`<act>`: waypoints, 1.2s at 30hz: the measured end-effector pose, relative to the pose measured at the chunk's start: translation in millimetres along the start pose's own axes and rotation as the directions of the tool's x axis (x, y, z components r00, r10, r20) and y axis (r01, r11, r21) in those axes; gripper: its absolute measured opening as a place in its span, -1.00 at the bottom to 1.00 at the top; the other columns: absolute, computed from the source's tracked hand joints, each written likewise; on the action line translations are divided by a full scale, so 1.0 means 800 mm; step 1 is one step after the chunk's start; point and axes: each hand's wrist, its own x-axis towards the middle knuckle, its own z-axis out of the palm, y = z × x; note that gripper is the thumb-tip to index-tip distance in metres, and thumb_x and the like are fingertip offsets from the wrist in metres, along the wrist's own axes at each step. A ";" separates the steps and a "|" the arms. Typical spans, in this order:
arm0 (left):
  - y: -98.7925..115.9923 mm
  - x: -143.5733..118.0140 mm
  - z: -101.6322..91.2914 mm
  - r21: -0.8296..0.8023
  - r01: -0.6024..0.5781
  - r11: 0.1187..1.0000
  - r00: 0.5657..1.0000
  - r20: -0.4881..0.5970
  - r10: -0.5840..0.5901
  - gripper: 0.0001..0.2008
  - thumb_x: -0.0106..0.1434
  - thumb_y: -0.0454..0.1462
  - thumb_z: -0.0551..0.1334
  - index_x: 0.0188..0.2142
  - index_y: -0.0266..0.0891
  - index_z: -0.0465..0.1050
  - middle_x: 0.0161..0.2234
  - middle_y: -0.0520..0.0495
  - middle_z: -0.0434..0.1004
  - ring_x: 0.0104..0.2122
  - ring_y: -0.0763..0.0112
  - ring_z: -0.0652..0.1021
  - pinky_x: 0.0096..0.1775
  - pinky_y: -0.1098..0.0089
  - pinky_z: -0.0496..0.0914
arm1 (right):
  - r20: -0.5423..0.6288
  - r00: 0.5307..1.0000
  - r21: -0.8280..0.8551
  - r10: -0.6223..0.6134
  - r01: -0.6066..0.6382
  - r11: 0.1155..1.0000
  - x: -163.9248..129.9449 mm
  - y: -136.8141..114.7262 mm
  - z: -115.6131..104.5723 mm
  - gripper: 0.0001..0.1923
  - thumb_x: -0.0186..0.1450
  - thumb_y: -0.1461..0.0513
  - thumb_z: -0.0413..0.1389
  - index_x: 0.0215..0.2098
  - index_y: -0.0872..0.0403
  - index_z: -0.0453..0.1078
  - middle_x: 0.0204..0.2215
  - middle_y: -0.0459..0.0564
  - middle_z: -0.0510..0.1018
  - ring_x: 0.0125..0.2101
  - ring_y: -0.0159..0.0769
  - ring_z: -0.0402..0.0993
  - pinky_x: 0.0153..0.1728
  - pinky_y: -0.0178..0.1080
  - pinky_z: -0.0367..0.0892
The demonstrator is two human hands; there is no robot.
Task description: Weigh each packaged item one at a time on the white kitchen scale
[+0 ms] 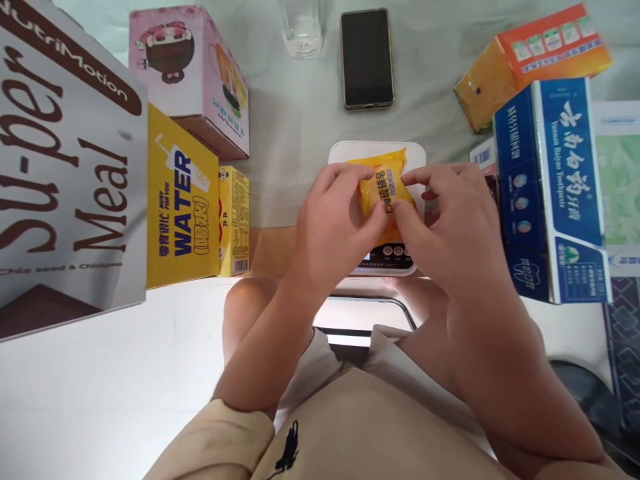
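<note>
both hands pinch a small yellow plastic-wrapped packet over the white kitchen scale at centre: left hand clamped at its nine o'clock edge, right hand at three o'clock. a black phone lies at twelve o'clock, a yellow water carton at nine.

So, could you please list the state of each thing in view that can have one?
Yellow packet: sealed, held by left hand and right hand over the scale.
Scale: display hidden.
Phone: screen dark.
Glass: upright, looks empty.
Blue toothpaste box: closed.
</note>
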 end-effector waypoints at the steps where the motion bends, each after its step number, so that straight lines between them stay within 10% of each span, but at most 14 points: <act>1: 0.003 0.001 -0.003 0.016 -0.014 1.000 1.000 -0.022 0.014 -0.82 0.38 -0.33 0.26 -0.06 -0.05 0.47 0.09 -0.09 0.64 0.14 0.26 0.62 0.22 0.19 0.54 | -0.018 1.000 0.005 -0.011 0.011 1.000 0.000 -0.001 -0.001 -0.74 0.29 0.17 0.20 -0.07 -0.01 0.58 -0.07 0.12 0.58 -0.16 -0.13 0.59 -0.03 0.14 0.62; 13: 0.004 0.004 -0.013 0.269 0.091 0.959 0.995 0.016 -0.099 -0.89 0.39 -0.21 0.30 -0.09 -0.04 0.52 -0.14 -0.06 0.68 0.01 0.09 0.59 0.08 0.10 0.46 | 0.050 0.998 0.014 -0.026 0.025 1.000 -0.003 -0.003 0.000 -0.69 0.32 0.15 0.18 0.03 -0.03 0.50 -0.03 0.12 0.66 -0.21 -0.12 0.61 -0.12 0.10 0.63; 23: -0.004 0.006 -0.012 0.091 0.071 0.993 0.997 0.032 -0.074 -0.60 0.35 -0.33 0.26 0.17 -0.15 0.47 0.32 -0.14 0.52 0.36 0.23 0.49 0.41 0.19 0.37 | 0.130 0.991 0.103 0.027 -0.041 0.994 0.003 0.000 0.006 -0.18 0.22 0.26 0.27 0.41 -0.04 0.18 0.28 0.23 0.54 0.25 0.18 0.56 0.27 0.35 0.48; 29: -0.021 0.013 -0.012 0.027 0.379 0.925 0.923 0.054 -0.380 -0.58 0.48 -0.15 0.22 0.28 -0.05 0.36 0.11 -0.13 0.67 0.03 0.15 0.71 0.05 0.11 0.62 | 0.151 0.989 0.082 0.011 -0.023 0.996 0.004 0.004 0.007 -0.45 0.30 0.19 0.24 0.25 -0.11 0.33 0.03 0.13 0.67 0.00 0.09 0.65 0.08 0.24 0.57; 36: -0.015 0.009 -0.029 0.102 0.373 0.922 0.927 -0.067 -0.368 -0.70 0.56 -0.01 0.09 0.15 0.07 0.45 0.06 -0.06 0.66 0.11 -0.01 0.64 0.12 -0.13 0.53 | 0.209 0.977 0.281 0.037 -0.096 0.955 -0.002 -0.007 0.030 -0.57 0.32 0.24 0.12 0.16 -0.07 0.34 -0.28 -0.09 0.63 -0.32 -0.21 0.61 -0.25 -0.10 0.55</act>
